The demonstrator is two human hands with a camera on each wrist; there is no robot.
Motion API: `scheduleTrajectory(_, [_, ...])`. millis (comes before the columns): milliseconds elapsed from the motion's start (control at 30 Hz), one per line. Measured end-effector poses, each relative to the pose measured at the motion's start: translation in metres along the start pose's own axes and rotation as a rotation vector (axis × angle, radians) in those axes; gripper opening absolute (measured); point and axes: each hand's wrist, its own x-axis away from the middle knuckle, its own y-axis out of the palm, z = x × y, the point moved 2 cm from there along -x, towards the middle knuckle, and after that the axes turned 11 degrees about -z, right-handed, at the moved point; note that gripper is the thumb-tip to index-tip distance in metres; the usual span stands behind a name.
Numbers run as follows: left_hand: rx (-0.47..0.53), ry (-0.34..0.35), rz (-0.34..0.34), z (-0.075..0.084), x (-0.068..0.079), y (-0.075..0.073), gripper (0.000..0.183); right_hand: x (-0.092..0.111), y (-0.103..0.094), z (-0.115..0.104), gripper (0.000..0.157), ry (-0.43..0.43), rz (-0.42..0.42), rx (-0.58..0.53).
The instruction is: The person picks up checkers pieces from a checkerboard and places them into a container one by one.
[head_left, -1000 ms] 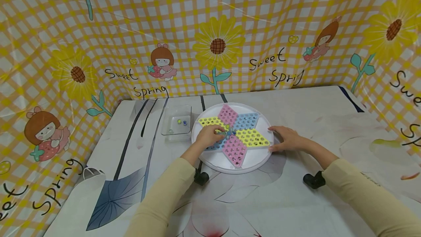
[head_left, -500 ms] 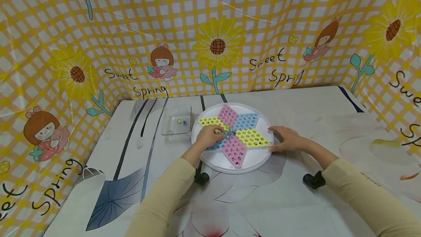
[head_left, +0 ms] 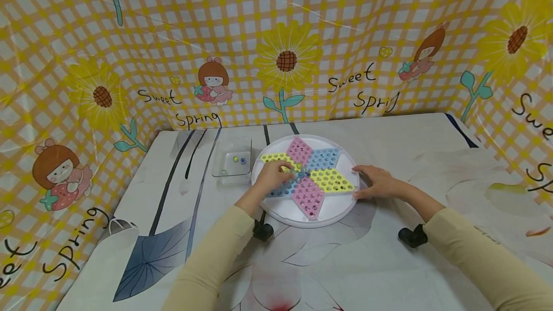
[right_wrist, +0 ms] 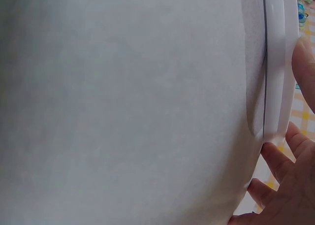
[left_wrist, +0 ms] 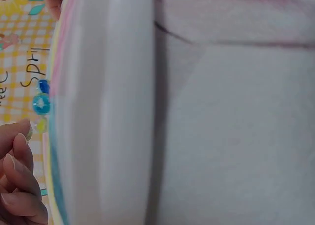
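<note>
A round white Chinese checkers board (head_left: 341,208) with a pink, blue and yellow star lies on the table. Over its left side, my left hand (head_left: 273,176) pinches a small marble (left_wrist: 30,133), mostly hidden by the fingertips. Just beyond those fingertips a few glass marbles sit at the star's middle, among them a light blue marble (left_wrist: 42,104) and a dark blue marble (left_wrist: 43,86). My right hand (head_left: 377,182) holds the board's right rim, its thumb (right_wrist: 304,67) over the edge and the other fingers spread along the outer side.
Left of the board stands a clear plastic box (head_left: 220,169) with several marbles (head_left: 235,159) in it. The table wears a printed white cloth (head_left: 432,157). A yellow checked curtain (head_left: 242,37) rises behind and at both sides.
My left hand has drawn back slightly to the left from the marbles at the board's middle. The right hand and the board have stayed put.
</note>
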Motion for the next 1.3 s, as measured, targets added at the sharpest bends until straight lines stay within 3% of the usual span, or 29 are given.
scheduleTrajectory(200, [0.010,0.035,0.013,0.006,0.001,-0.007,0.026,-0.001,0.000,0.001,0.088,0.009,-0.006,-0.005])
scheduleTrajectory(633, [0.046,0.044,0.046,0.008,0.003,-0.022,0.024,0.000,-0.001,-0.001,0.088,0.011,-0.011,-0.011])
scheduleTrajectory(933, [0.090,0.017,0.030,0.010,0.005,-0.035,0.025,0.001,-0.002,0.000,0.088,0.008,-0.007,-0.001])
scheduleTrajectory(1300, [0.098,0.017,0.089,0.008,0.009,-0.052,0.024,-0.002,0.001,0.004,0.088,0.005,-0.009,-0.002])
